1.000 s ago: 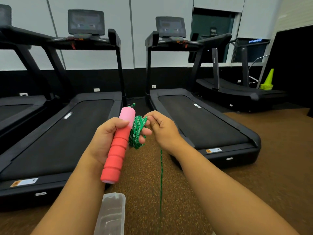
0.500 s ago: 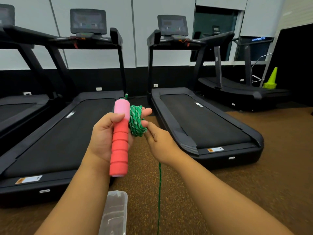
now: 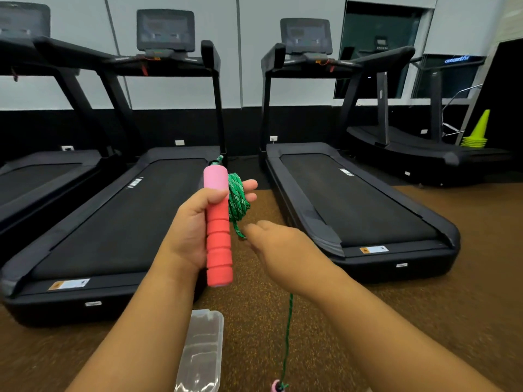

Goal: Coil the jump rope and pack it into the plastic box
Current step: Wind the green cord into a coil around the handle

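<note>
My left hand (image 3: 192,230) grips the upright pink and red foam handle (image 3: 217,230) of the jump rope. Several turns of green rope (image 3: 237,198) are wound around that hand's fingers beside the handle. My right hand (image 3: 278,247) sits just below and right of the coil, its fingers closed on the rope strand coming off it. The loose rope (image 3: 287,335) hangs down from under my right wrist to the second pink handle (image 3: 276,387) at the bottom edge. The clear plastic box (image 3: 201,352) lies on the floor below my left forearm.
Black treadmills stand ahead: one on the left (image 3: 119,222), one on the right (image 3: 353,205), and others at both sides. A stack of yellow-green cones (image 3: 478,131) is at the far right. Brown speckled floor (image 3: 424,292) lies around me.
My right hand has dropped from level with the coil to below it, drawing the rope down. My left hand has turned the handle more upright. The second handle has come into view at the bottom.
</note>
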The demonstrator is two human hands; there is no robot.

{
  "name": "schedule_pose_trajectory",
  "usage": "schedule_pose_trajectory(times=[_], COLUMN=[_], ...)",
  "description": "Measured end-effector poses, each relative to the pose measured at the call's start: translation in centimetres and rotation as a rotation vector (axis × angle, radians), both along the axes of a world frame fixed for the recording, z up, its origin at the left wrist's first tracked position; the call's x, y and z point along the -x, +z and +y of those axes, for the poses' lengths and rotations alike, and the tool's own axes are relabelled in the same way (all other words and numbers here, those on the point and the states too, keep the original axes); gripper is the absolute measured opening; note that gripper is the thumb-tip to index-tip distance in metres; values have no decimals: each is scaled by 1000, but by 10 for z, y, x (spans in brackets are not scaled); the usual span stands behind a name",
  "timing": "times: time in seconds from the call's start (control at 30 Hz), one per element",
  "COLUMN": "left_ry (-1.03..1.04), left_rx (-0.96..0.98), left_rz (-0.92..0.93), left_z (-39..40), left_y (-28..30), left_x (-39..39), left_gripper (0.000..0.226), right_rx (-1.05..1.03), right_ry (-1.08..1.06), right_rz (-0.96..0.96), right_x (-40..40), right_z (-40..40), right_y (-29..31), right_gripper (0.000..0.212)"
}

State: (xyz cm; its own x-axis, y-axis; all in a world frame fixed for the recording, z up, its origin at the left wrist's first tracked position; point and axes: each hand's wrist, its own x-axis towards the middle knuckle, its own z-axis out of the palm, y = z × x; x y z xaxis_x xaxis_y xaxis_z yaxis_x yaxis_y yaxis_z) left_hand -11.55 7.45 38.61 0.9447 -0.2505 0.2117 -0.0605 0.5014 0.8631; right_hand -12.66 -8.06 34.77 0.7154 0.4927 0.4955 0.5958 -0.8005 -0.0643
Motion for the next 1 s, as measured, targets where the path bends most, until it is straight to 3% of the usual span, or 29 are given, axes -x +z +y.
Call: schedule_pose_trajectory(times=[0.07, 0.17, 0.27, 0.43, 0.6, 0.7, 0.8, 1.0], left_ry=[-39, -27, -46, -21, -165, -266, -359, -486], left_rx=[-31, -113, -126, -125, -136, -115, -154, -137], left_rz=[18, 18, -5, 119, 106, 81, 78, -12], left_z=[2, -2, -5, 2, 2, 7, 13, 15], left_y=[-1, 2, 4, -1, 0, -2, -5, -5], left_x=[3, 9, 14, 5, 15, 12, 9, 7], left_gripper=[69, 42, 65, 56, 13, 31, 68, 50], right_rx=[18, 33, 63, 1, -48, -160, -258, -524], right_ry=[20, 34, 45, 66, 105, 111, 83, 60], right_rz=[-75, -143, -196, -225, -64, -13, -28, 3], right_x=[2, 2, 2, 6, -1, -8, -13, -31], right_z=[-2, -5, -6, -7, -10, -15, -22, -26], right_y=[8, 15, 22, 35, 50, 58, 70, 62], right_gripper=[19, 18, 12, 19, 13, 11, 7, 4])
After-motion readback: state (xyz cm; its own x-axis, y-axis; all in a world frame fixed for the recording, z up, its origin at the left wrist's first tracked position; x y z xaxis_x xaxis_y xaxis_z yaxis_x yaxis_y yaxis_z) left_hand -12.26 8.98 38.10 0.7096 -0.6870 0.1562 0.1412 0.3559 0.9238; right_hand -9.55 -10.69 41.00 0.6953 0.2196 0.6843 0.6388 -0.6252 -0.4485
